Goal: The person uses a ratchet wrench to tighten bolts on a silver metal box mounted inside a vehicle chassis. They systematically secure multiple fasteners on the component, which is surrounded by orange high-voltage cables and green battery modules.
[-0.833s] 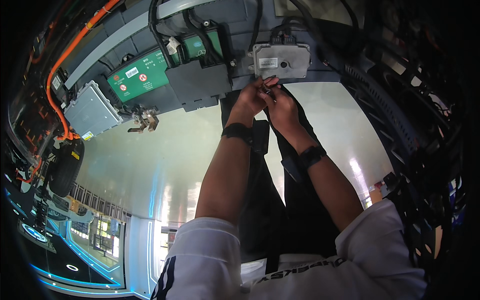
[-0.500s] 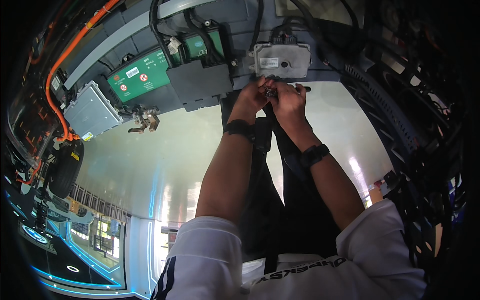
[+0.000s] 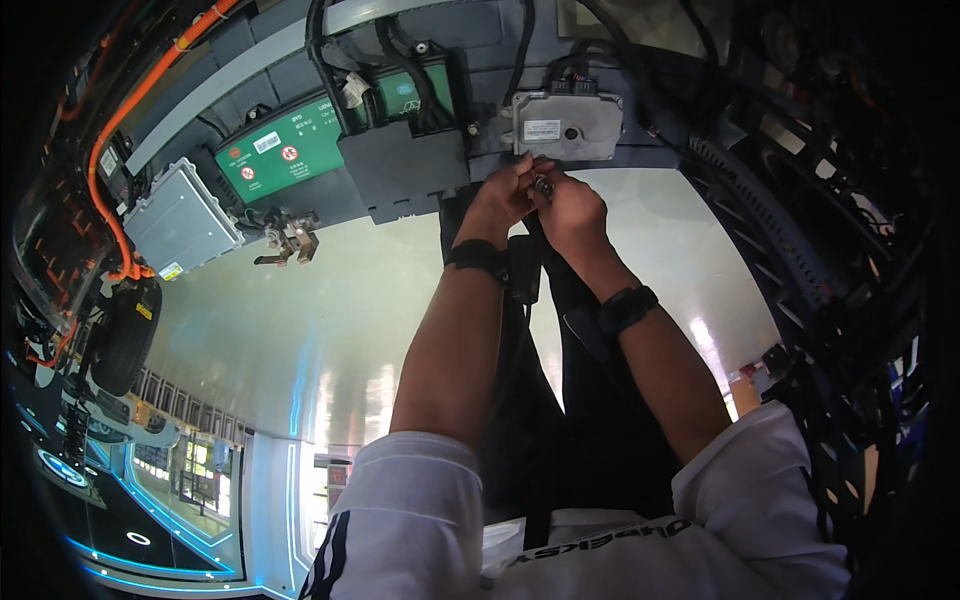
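Note:
Both of my hands meet just below a flat grey metal control module with black plugs on its top edge. Between the fingertips sits a small shiny metal piece, too small to name for sure. My left hand is closed, with thumb and fingers pinched at this piece. My right hand is closed against it from the other side, its fingers curled and partly hidden behind the hand. Dark straps circle both wrists, and a black box hangs by the left wrist.
Left of my hands are a black cover box, a green labelled battery, a metal bracket and a silver finned unit. An orange cable runs along the far left. A black slotted frame stands at the right.
My right hand has turned and its fingers have curled in. The dark stub that stuck out right of it is no longer visible. My left hand stays nearly in place.

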Demonstrator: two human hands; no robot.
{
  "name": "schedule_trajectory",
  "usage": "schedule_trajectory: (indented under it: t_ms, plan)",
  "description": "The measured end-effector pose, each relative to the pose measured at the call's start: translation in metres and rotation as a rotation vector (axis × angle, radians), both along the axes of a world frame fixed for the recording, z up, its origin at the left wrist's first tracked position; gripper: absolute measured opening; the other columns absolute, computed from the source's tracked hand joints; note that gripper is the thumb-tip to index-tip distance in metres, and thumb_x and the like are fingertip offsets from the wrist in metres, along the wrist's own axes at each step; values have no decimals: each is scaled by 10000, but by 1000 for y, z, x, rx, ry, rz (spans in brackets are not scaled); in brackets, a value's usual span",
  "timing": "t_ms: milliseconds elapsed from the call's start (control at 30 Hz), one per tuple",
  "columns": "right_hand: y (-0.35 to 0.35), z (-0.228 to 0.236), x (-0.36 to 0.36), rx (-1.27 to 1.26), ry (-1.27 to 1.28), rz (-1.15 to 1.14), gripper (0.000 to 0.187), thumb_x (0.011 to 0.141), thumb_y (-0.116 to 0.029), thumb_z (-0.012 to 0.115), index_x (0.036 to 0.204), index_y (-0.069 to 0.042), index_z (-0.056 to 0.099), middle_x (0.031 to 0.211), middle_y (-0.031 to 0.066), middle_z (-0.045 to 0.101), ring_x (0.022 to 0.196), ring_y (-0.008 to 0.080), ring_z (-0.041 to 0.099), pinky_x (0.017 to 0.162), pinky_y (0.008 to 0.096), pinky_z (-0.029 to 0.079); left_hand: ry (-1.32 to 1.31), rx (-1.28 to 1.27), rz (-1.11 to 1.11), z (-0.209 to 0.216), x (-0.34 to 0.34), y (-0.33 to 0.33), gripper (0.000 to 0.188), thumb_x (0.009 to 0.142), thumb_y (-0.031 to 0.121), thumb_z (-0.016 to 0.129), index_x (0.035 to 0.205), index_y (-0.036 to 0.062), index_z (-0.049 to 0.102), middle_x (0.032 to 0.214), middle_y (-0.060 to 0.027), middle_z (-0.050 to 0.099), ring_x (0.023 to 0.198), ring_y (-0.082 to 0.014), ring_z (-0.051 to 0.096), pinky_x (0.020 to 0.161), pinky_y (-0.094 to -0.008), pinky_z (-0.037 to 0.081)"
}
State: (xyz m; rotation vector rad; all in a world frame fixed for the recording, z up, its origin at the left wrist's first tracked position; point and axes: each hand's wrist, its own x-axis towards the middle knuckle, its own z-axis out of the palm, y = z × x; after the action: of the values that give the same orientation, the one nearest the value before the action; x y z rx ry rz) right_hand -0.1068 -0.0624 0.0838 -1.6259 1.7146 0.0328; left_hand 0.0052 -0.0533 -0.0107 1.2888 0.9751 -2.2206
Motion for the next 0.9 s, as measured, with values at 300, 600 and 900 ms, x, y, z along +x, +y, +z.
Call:
schedule_trajectory:
  t_ms: [300,600,900]
  plan:
    - [-5,1,9,-8,165,126,213,805,-166,650,1002,-87,655,844,100,674,819,289,669,700,439,461,-60,-23,-62,7,0,-1,346,1039,317,427,1120,47,627,910,-31,674,784,-166,549,801,-368,473]
    - [-5,-6,6,172,14,-50,263,870,-165,641,1098,-34,623,935,196,684,915,391,658,773,431,518,48,-169,69,-10,-6,19,459,1046,388,379,1103,39,672,938,-34,648,910,-169,554,872,-351,461]
    - [1,-19,1,308,46,-37,322,879,-214,618,1084,33,594,928,215,680,953,380,650,793,445,516,50,-136,62,-1,-11,15,433,1032,385,436,1117,28,666,1070,-86,638,1052,-225,547,955,-378,450]
